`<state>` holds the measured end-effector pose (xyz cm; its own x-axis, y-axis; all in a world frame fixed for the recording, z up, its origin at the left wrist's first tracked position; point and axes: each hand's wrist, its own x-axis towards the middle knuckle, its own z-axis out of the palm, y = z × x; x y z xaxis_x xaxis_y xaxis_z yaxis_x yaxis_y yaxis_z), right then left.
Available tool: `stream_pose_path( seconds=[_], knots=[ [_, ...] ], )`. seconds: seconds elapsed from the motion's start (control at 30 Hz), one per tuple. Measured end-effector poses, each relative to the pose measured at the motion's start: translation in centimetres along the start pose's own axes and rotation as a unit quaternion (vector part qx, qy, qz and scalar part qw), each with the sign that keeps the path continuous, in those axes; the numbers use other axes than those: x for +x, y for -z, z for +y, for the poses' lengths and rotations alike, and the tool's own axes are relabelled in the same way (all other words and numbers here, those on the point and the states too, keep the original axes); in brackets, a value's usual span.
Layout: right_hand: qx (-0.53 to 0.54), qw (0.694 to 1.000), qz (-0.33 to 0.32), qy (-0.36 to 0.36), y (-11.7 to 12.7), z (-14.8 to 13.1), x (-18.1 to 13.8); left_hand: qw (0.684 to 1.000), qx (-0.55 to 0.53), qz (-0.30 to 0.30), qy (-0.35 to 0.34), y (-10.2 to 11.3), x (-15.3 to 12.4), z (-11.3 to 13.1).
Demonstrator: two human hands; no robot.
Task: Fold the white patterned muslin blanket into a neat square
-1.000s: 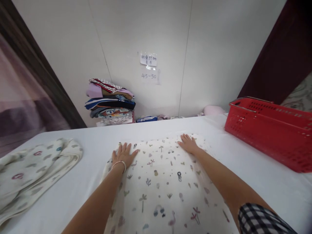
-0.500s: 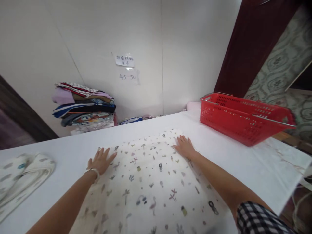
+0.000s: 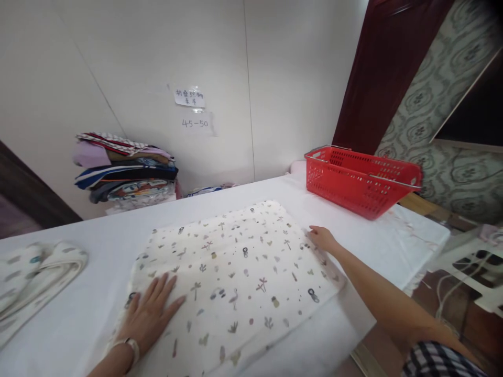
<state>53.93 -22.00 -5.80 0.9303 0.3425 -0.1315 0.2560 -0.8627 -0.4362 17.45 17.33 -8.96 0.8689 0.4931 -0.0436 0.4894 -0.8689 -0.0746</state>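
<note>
A white cloth (image 3: 220, 262) printed with small palms, flamingos and other motifs lies spread on the white table, its lower right corner slightly rumpled. My left hand (image 3: 151, 309) rests flat on the cloth's left part, fingers spread, a pale band around the wrist. At the cloth's right edge is my right hand (image 3: 324, 240), its fingers pointing left and partly stretched out. I see no fabric clearly gripped in it, though its underside is hidden.
Another white printed cloth (image 3: 43, 277) lies folded at the left. A red basket (image 3: 353, 188) with metal handles stands at the back right. Behind the table (image 3: 113, 222) is a stack of folded fabrics (image 3: 128, 167). Paper notes (image 3: 194, 124) hang on the wall.
My left hand has slid down toward me along the cloth's left side. My right hand has moved from the cloth's upper right corner to its right edge. The view has shifted right.
</note>
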Motion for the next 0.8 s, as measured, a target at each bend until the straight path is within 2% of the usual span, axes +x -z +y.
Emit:
stream_pose_path(
  seconds=[0.23,0.4,0.53,0.67,0.73,0.8],
  knots=[
    [-0.047,0.998,-0.036,0.005,-0.9,-1.8,0.6,0.999,0.045,-0.003,-0.012,-0.7,0.0,-0.5],
    [-0.086,0.994,0.021,0.070,-2.0,-3.4,-1.6,0.997,0.066,0.005,-0.044,-2.0,0.0,-1.9],
    [-0.131,0.984,0.050,0.110,-3.5,-4.4,-3.1,0.993,0.068,0.037,-0.092,-2.5,-0.2,-2.5],
    [-0.199,0.966,0.082,0.141,-4.0,-4.8,-3.6,0.995,0.056,0.051,-0.062,-3.0,-0.1,-2.5],
    [-0.176,0.972,0.079,0.133,-3.5,-4.7,-3.4,0.996,0.047,0.056,-0.054,-3.1,0.0,-2.4],
    [-0.089,0.990,0.053,0.091,-2.7,-4.2,-2.9,0.997,0.037,0.052,-0.040,-3.0,0.1,-2.2]
  ],
)
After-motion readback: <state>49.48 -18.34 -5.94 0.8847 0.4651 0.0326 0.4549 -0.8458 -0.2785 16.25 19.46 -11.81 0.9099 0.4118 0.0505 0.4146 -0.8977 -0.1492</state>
